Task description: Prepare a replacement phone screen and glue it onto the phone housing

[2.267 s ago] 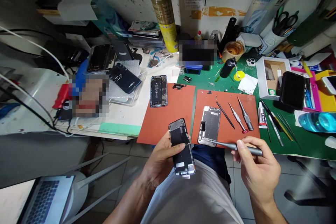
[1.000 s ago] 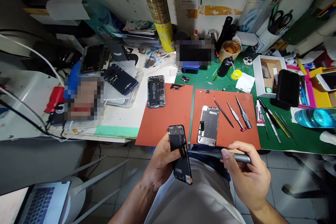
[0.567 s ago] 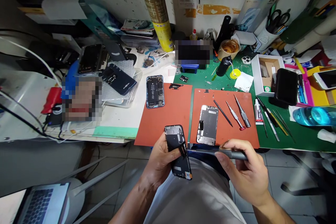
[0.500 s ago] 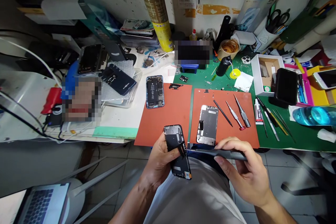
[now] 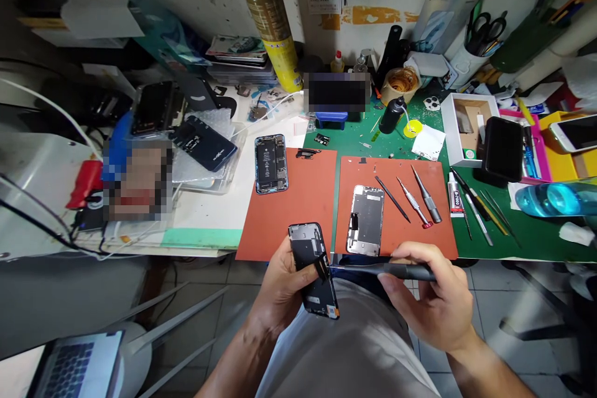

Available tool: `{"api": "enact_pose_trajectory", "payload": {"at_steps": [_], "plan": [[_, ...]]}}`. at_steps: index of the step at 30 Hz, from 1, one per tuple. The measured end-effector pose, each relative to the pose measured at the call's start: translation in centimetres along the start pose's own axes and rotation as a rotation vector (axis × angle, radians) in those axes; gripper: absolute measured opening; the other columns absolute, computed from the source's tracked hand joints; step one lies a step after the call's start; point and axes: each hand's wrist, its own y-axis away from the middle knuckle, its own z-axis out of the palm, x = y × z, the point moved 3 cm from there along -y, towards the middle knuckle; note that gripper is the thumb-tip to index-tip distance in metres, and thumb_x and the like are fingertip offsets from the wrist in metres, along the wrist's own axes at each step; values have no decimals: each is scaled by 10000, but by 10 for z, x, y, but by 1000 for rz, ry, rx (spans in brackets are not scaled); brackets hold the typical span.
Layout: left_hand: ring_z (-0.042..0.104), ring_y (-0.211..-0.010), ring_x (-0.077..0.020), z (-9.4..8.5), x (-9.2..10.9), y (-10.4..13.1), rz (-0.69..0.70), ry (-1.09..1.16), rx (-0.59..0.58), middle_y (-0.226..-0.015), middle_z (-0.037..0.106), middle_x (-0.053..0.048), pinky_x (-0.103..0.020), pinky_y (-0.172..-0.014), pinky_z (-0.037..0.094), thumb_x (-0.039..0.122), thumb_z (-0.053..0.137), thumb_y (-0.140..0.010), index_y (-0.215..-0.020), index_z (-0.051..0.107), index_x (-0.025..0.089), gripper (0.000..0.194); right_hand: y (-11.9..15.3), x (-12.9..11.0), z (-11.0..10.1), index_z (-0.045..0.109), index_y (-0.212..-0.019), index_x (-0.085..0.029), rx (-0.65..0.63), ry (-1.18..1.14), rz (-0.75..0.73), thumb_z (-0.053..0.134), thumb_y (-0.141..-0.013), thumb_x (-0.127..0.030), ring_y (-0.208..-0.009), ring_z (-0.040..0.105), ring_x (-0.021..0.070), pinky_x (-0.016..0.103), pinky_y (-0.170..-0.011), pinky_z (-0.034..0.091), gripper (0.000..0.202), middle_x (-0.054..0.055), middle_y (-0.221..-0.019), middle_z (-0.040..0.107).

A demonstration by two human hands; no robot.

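Observation:
My left hand (image 5: 282, 283) is closed around a phone screen assembly (image 5: 311, 241), its dark back facing up above my lap. The left thumb presses near a black flex cable (image 5: 321, 265) at the right edge. In my right hand (image 5: 436, 311) is a dark-handled tool (image 5: 403, 271) with a thin metal tip. That tip points left and meets the assembly's right edge beside the cable; exact contact is too small to tell. A second screen assembly (image 5: 368, 224) lies on the right orange mat (image 5: 357, 169). An opened phone (image 5: 271, 165) with its battery showing rests on the left mat (image 5: 298, 211).
A black stick (image 5: 392, 199), a silver screwdriver (image 5: 414, 202) and a grey pointed tool (image 5: 426, 194) lie on the right mat. Farther right are a glue tube (image 5: 456, 196), tweezers (image 5: 497, 214) and a blue bottle (image 5: 555, 199). A spray can (image 5: 275, 25) stands at the back.
The whole view has shifted slightly, so the bench things appear a little farther left. Both hands keep their holds, with the tool tip still at the assembly's edge.

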Motion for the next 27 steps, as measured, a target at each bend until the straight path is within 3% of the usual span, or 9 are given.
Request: {"api": "enact_pose_trajectory", "payload": {"at_steps": [3,7,13,20,24,27], "plan": [[689,-621,-134,1,0,0,0,2,11,-761,741,23,-208,-576,559,301,1084,-557,-1001,630,202,642,-1,-2,2,633,-1127,-245,-5,-57,-13,666,-996,-149,-677,716,167,278,-572,572,166,18,-849,741],[690,-617,-137,3,1,0,0,14,10,-754,738,23,-210,-572,554,307,1089,-546,-1002,631,202,656,-1,-3,1,642,-1085,-252,66,64,-54,745,-966,-146,-569,661,122,253,-596,579,190,-33,-783,734],[690,-634,-130,1,0,0,1,11,13,-753,749,16,-192,-562,542,296,1085,-566,-1012,628,197,646,-2,-3,2,638,-1097,-246,27,-35,-36,692,-972,-127,-554,611,130,257,-501,510,181,-6,-808,714],[662,-625,-107,-4,-2,0,13,-4,20,-757,743,19,-183,-568,554,305,1085,-581,-1035,619,188,660,-4,-7,1,646,-1058,-242,63,81,-84,754,-970,-155,-575,659,117,241,-591,573,165,-32,-771,725],[666,-647,-105,-3,-2,1,14,-13,18,-775,746,16,-185,-587,566,315,1076,-608,-1036,610,186,645,-2,-6,3,640,-1101,-229,28,8,-33,666,-987,-122,-528,574,112,259,-512,510,158,-9,-799,693],[671,-653,-108,-3,-3,1,11,-13,16,-792,747,17,-189,-589,571,307,1070,-621,-1045,609,188,637,-3,-8,4,645,-1074,-230,51,9,-76,679,-975,-80,-554,591,116,249,-513,492,183,-16,-769,689]]}}
